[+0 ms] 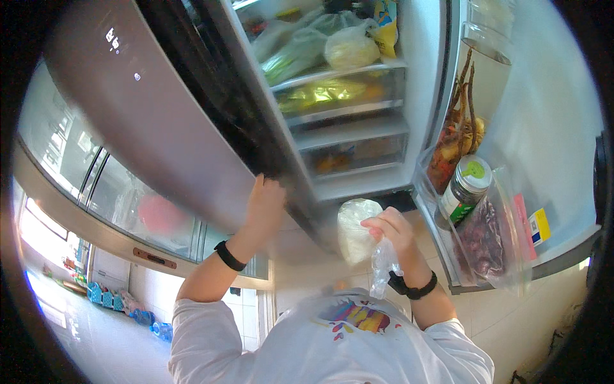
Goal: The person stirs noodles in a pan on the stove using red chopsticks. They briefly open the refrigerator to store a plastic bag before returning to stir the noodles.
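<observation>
My left hand [267, 204] grips the lower edge of the left refrigerator door [158, 101], which stands ajar with a dark gap behind it. In my right hand [394, 231] is a clear plastic bag of white contents [357, 230], pinched at its neck, the loose end hanging below my fingers. The bag is in front of the open right compartment [355, 185], near its bottom edge. What the white contents are, I cannot tell.
Bagged vegetables [297, 53] lie on a shelf above drawers [355, 149]. The right door [551, 120] stands open; its bin [441, 240] holds a lidded jar [472, 175], roots [463, 110] and a bag of dark red food [484, 240]. A sliding glass door [139, 197] is at left.
</observation>
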Motion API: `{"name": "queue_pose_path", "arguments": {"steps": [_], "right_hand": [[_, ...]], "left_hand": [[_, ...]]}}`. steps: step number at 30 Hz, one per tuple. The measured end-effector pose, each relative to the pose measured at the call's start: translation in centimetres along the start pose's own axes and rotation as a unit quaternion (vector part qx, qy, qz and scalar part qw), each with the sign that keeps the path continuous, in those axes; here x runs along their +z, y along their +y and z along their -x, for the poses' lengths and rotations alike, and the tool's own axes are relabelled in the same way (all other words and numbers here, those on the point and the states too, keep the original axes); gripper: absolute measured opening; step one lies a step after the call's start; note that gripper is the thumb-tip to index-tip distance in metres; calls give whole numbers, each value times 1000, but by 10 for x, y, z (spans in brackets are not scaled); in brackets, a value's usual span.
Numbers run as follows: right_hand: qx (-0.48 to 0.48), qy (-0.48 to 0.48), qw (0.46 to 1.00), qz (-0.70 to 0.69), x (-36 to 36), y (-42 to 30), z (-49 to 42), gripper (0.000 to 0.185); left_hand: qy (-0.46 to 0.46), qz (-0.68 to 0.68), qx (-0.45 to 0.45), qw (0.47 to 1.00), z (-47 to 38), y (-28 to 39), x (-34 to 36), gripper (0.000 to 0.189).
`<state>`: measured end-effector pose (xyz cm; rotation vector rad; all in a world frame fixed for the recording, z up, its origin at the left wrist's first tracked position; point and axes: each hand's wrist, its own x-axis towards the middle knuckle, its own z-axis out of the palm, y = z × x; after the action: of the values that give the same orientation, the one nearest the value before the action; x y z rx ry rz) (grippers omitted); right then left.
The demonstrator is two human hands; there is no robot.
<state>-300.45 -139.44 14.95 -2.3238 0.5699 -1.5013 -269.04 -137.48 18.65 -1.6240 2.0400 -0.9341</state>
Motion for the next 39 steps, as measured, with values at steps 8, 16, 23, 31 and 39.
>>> {"name": "queue_pose_path", "arguments": {"steps": [8,16,23,31,39], "right_hand": [[-83,54,995,-4,1,-12,-34,23],[-68,39,997,-20,13,-7,-65,23],[-99,-25,994,-44,38,-7,-109,25],[-127,-42,987,-91,65,-19,-142,30],[-121,-53,990,-46,58,-26,-152,27]], "left_hand": [[5,117,-88,989,25,12,3,16],[181,191,-219,940,163,48,-38,5],[300,556,-678,376,266,106,-17,40],[403,403,-765,301,341,68,53,55],[467,111,-730,488,280,32,14,53]]}}
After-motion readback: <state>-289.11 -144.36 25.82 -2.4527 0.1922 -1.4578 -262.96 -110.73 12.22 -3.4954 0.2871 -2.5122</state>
